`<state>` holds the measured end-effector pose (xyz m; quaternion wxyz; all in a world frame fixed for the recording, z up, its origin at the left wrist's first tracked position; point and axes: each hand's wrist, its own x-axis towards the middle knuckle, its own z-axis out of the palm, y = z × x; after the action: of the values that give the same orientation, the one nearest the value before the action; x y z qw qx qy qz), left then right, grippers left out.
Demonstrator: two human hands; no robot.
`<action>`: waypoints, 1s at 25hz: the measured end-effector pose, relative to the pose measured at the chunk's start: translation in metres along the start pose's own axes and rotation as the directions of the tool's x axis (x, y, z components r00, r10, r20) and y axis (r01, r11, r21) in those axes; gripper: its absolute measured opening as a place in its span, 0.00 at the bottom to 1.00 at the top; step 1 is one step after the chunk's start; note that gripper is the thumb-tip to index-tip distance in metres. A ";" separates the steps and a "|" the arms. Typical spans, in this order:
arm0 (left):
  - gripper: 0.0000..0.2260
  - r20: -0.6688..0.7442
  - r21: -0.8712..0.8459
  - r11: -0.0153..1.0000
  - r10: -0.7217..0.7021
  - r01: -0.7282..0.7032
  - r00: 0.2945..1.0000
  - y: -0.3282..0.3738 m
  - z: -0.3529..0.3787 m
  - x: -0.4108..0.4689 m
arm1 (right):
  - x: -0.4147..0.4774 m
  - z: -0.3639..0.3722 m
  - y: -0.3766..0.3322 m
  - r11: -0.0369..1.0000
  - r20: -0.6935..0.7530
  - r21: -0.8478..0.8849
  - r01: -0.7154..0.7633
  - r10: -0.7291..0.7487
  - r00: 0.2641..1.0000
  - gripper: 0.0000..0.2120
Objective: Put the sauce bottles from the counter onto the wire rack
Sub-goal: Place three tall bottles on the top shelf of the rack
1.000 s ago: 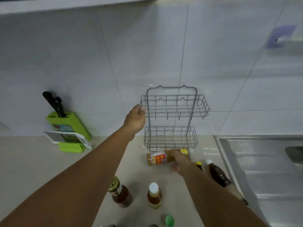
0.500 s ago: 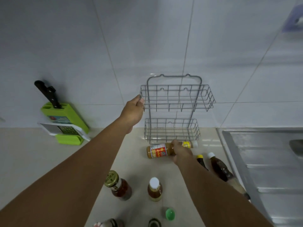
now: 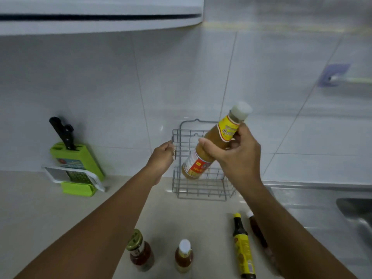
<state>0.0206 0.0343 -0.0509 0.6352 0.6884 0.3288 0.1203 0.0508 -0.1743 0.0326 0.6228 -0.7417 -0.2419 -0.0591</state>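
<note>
A two-tier grey wire rack [image 3: 203,190] stands on the counter against the tiled wall. My left hand [image 3: 162,158] grips the left edge of its upper tier. My right hand [image 3: 234,153] holds an orange sauce bottle [image 3: 216,143] with a white cap and yellow-red label, tilted, in the air in front of the rack's upper tier. On the counter near me stand a red sauce jar with a gold lid [image 3: 140,251] and a small white-capped bottle [image 3: 183,256]. A dark bottle with a yellow label [image 3: 242,246] lies beside a dark bottle with a white cap [image 3: 256,230], partly hidden by my right arm.
A green knife block with a black-handled knife [image 3: 69,156] and a white-and-green grater [image 3: 77,179] sit at the back left. A steel sink [image 3: 326,214] fills the right side. A cabinet [image 3: 100,15] hangs overhead. A purple wall hook [image 3: 332,75] is at the right.
My right hand has lifted the orange sauce bottle off the counter and raised it in front of the rack's upper tier. My left hand has stayed on the rack's left edge.
</note>
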 end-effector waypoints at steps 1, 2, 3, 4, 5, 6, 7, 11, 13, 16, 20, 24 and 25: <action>0.20 0.009 -0.032 0.999 -0.011 0.011 1.000 0.000 0.000 -0.002 | 0.013 0.001 -0.018 0.997 -0.029 -0.028 0.069 -0.070 0.997 0.26; 0.19 0.018 -0.059 0.998 -0.017 0.018 1.000 0.002 -0.001 -0.004 | 0.026 0.007 -0.030 0.991 -0.036 -0.064 0.120 -0.123 0.992 0.27; 0.18 0.024 -0.082 0.996 -0.017 0.019 1.000 0.002 -0.001 -0.005 | 0.037 0.015 -0.037 0.983 -0.021 -0.106 0.149 -0.152 0.988 0.28; 0.18 0.025 -0.104 0.994 -0.022 0.024 0.999 0.004 0.000 -0.008 | 0.046 0.025 -0.039 0.976 0.012 -0.148 0.160 -0.159 0.987 0.29; 0.17 0.018 -0.124 0.992 -0.026 0.028 1.000 0.005 -0.001 -0.009 | 0.054 0.036 -0.038 0.970 0.057 -0.179 0.161 -0.154 0.987 0.30; 0.17 0.014 -0.137 0.990 -0.034 0.036 0.999 0.006 -0.001 -0.011 | 0.059 0.045 -0.034 0.965 0.097 -0.204 0.164 -0.147 0.984 0.30; 0.17 0.014 -0.153 0.987 -0.040 0.042 0.999 0.007 -0.001 -0.012 | 0.063 0.054 -0.028 0.963 0.127 -0.214 0.161 -0.136 0.983 0.30; 0.18 0.044 -0.186 0.981 -0.048 0.056 0.998 0.008 -0.003 -0.013 | 0.068 0.077 -0.007 0.959 0.194 -0.251 0.135 -0.087 0.977 0.32; 0.18 0.053 -0.185 0.981 -0.053 0.062 0.997 0.011 -0.004 -0.016 | 0.068 0.084 -0.004 0.950 0.209 -0.280 0.140 -0.082 0.975 0.33; 0.18 0.058 -0.160 0.986 -0.029 0.038 0.998 0.010 -0.005 -0.016 | 0.071 0.093 -0.005 0.929 0.214 -0.339 0.151 -0.080 0.974 0.35; 0.18 0.047 -0.141 0.990 -0.024 0.030 0.999 0.008 -0.005 -0.016 | 0.076 0.099 -0.003 0.899 0.247 -0.416 0.136 -0.032 0.969 0.35; 0.17 0.051 -0.147 0.989 -0.024 0.031 0.998 0.010 -0.005 -0.020 | 0.074 0.096 0.010 0.927 0.314 -0.365 0.084 0.038 0.949 0.35; 0.17 0.053 -0.145 0.988 -0.035 0.042 0.998 0.010 -0.005 -0.021 | 0.072 0.095 0.014 0.934 0.329 -0.350 0.071 0.052 0.943 0.35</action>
<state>0.0050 0.0262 -0.0354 0.6942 0.6363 0.3163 0.1145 0.0994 -0.0649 0.0277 0.4277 -0.8403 -0.3324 0.0210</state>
